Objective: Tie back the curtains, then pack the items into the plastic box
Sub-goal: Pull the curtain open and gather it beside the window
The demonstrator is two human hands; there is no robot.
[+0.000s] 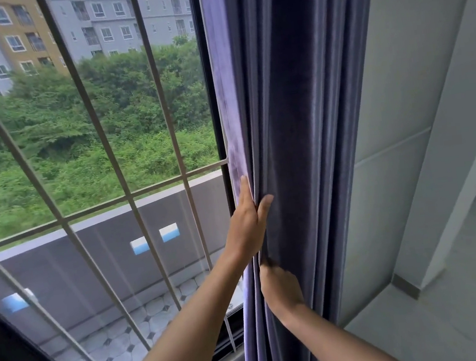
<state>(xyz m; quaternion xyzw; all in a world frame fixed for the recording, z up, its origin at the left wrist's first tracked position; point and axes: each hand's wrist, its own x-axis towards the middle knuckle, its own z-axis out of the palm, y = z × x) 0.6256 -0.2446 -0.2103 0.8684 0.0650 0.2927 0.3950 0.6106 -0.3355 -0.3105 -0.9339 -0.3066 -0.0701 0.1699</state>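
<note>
**Trainee:** What is each hand doing at this stage?

**Instructor:** The left hand point(247, 223) lies half open on the window-side edge of the curtain point(300, 143), thumb on the front of the folds and fingers slipped behind the hem. The right hand point(280, 287), just below it, is curled into the same folds; how firmly it is clenched cannot be told, because the cloth hides the fingertips.

**Trainee:** Where does the curtain hang?

**Instructor:** It hangs as a gathered column between the window frame point(211, 94) and the wall point(394, 103), drawn clear of the barred glass point(92, 137).

**Trainee:** How is the gathering best done?

**Instructor:** Judging from this position: sweep the loose window-side edge toward the wall with the left hand. Use the right hand to compress the pleats into one even bundle. Keep both hands at one height so the tie will sit level.

**Trainee:** And the tie-back?

**Instructor:** None is visible. Neither is the plastic box or its items. Hold the bundle with one hand before reaching for a tie.
</note>
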